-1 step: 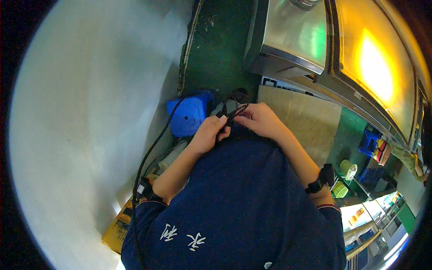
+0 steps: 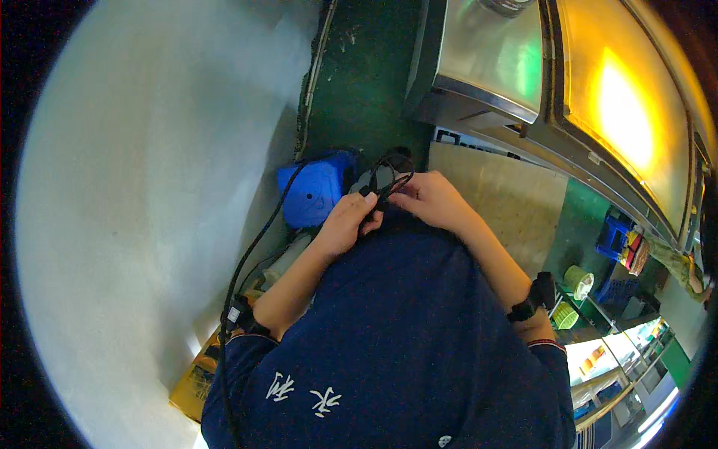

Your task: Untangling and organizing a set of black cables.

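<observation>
Head view: your bare left hand [image 2: 350, 220] is pinching a looped bundle of thin black cable [image 2: 381, 197] between thumb and curled fingers. Your bare right hand [image 2: 437, 200] is holding the same loops narrowly from the other side, its fingertips partly hiding behind the strands. The bundle is sitting between your two hands, just beyond the navy-blue cloth shirt [image 2: 396, 329] that is covering your torso. A long black cord [image 2: 250, 253] is curving past your left forearm, in front of the smooth pale-grey wall [image 2: 157, 187]. A boxy blue plastic container [image 2: 308, 198] is resting beside your left hand, near that wall. To your right, a flat beige board [image 2: 499, 191] is lying near a brushed stainless-steel cabinet [image 2: 490, 56].
</observation>
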### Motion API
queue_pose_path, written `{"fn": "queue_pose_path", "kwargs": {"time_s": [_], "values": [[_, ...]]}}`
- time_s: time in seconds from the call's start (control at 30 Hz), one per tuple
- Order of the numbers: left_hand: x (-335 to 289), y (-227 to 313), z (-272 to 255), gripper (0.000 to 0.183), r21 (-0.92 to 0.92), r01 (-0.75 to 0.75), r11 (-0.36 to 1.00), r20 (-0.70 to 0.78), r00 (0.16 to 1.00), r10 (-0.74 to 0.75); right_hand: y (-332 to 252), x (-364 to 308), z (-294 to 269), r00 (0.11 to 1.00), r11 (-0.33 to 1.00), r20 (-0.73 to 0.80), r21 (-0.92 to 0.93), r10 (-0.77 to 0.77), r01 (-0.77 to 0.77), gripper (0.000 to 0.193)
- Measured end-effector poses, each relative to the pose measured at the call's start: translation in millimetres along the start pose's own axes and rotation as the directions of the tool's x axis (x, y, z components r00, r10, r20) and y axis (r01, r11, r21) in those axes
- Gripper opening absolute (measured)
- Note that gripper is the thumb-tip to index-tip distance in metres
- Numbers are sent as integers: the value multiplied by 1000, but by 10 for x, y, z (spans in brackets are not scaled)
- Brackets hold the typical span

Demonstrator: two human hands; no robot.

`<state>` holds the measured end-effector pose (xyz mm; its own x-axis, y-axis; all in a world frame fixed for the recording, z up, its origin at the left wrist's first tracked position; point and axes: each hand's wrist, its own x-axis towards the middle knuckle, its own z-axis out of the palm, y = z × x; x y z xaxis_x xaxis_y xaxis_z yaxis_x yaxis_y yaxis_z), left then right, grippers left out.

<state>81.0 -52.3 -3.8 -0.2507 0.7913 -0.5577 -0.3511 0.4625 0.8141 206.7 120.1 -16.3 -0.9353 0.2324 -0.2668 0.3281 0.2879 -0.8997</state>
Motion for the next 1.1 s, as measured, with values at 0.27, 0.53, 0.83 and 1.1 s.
{"fn": "queue_pose_path", "kwargs": {"time_s": [0.27,0.53,0.83,1.1], "values": [[-34,19,-15,47,-8,70,997,40,997,-70,51,27,103,998,995,-51,88,46,-41,13],[51,-45,-61,42,-39,83,996,150,986,-77,36,40,127,987,955,-157,294,21,26,10],[51,-21,-8,37,-126,103,987,214,974,-75,234,85,179,997,896,16,439,70,-70,14],[26,108,-3,39,-68,116,991,255,962,-95,248,138,182,992,881,80,457,98,-124,25]]}}
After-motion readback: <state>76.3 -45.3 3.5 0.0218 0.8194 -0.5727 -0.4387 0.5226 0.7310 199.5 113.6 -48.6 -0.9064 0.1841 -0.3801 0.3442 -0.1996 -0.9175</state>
